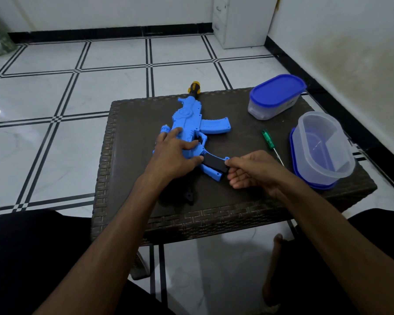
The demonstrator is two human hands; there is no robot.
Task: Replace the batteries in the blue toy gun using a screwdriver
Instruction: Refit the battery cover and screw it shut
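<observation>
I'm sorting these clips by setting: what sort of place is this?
Probably a room in a home: a low woven table on a white tiled floor, with plastic food containers beside the toy gun.

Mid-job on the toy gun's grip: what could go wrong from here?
1. The right hand pinches the black cover on the blue toy gun's grip by fingertips only; it might slip or seat crooked.
2. The screwdriver lies loose just beside that hand; a nudge could roll it toward the open container.
3. The left hand presses the gun down; easing off could let it shift.
</observation>
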